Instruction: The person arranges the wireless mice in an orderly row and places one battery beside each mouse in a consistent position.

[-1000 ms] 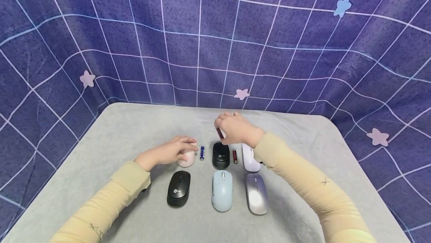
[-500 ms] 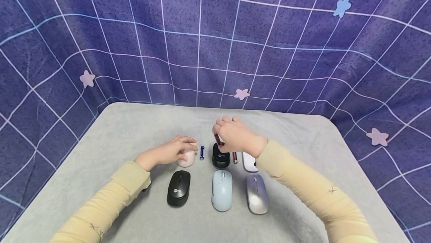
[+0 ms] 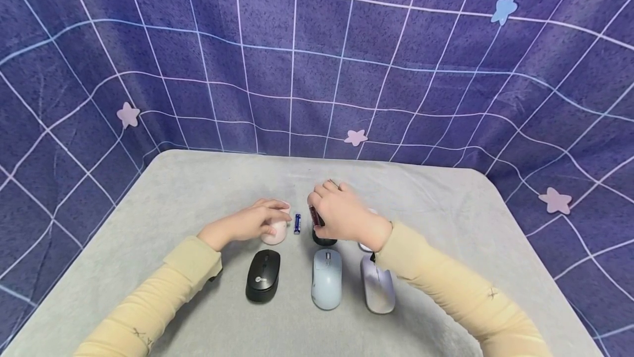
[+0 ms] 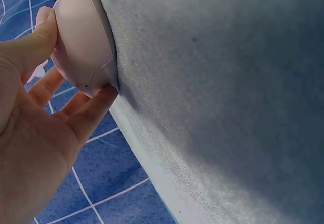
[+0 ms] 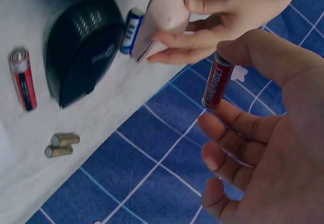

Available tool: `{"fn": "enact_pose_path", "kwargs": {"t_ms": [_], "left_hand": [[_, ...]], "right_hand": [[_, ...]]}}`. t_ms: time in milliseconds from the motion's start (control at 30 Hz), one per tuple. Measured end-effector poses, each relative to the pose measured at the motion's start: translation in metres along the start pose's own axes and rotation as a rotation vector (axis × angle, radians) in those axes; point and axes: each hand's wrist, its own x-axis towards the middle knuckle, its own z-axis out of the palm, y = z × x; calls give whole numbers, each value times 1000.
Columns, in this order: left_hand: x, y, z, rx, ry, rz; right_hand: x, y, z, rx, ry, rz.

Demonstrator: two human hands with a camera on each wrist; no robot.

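Observation:
My left hand [image 3: 246,223] holds a pale pink computer mouse [image 4: 83,36] at the table's left middle, with the thumb on one side and fingers on the other. Between the thumb and a fingertip of my right hand [image 3: 343,211] is a red battery [image 5: 217,82], pinched by its ends and held above the table. Below that hand sits a black mouse [image 5: 83,49], partly covered by it in the head view. A blue battery [image 3: 297,224] lies between the pink and black mice. Another red battery [image 5: 23,79] rests on the black mouse's other side.
Nearer the person stand a second black mouse [image 3: 263,275], a light blue mouse [image 3: 327,280] and a silver mouse [image 3: 379,291]. A white mouse [image 3: 365,247] is mostly behind the right wrist. Two small gold batteries [image 5: 62,145] lie near the far edge of the grey table [image 3: 198,181].
My right hand has come toward the person and slightly left with the red battery, now covering much of the black mouse and the other red battery. The left hand has stayed still.

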Motion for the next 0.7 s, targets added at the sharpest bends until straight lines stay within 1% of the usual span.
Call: {"fn": "enact_pose_path", "kwargs": {"t_ms": [133,367,533,700], "left_hand": [[1,0,0,3,4,9],[0,-1,1,7,9,25],[0,-2,0,13,6,20],[0,-2,1,5,3,21]], "right_hand": [[-2,-8,1,14,2,12],[-5,-24,5,39,-51,54],[-7,-34,11,50,-79,74],[-10,-44,17,83,-82,82]]}}
